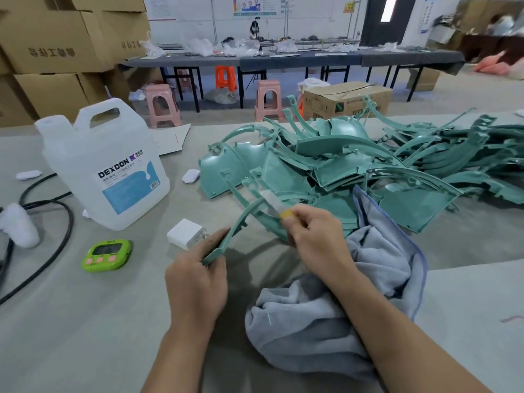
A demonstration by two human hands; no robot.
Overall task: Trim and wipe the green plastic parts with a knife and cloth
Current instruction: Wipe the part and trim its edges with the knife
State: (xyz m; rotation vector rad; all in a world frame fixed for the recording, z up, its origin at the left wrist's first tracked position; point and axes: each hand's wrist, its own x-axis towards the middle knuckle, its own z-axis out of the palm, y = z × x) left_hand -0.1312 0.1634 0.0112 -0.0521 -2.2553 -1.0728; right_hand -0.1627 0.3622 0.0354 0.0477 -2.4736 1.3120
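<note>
Left hand point(195, 282) is gripping the near end of a curved green plastic strip point(241, 219). Right hand point(314, 231) is pinching a small clear knife with a yellow slider point(273, 201), tip against the strip. Crumpled grey cloth point(368, 279) is lying under that forearm, and the heap of green plastic parts point(368, 165) is sitting toward the grey bench point(85, 321)'s far right edge.

A factory workshop is indicated: cardboard cartons point(56, 43) are stacked at the left, long tables point(283, 59) strewn with bagged pieces are flanked by plastic stools point(163, 104), identical green plastic parts point(340, 160) are heaped, and what appear to be notices point(253, 5) are posted.
</note>
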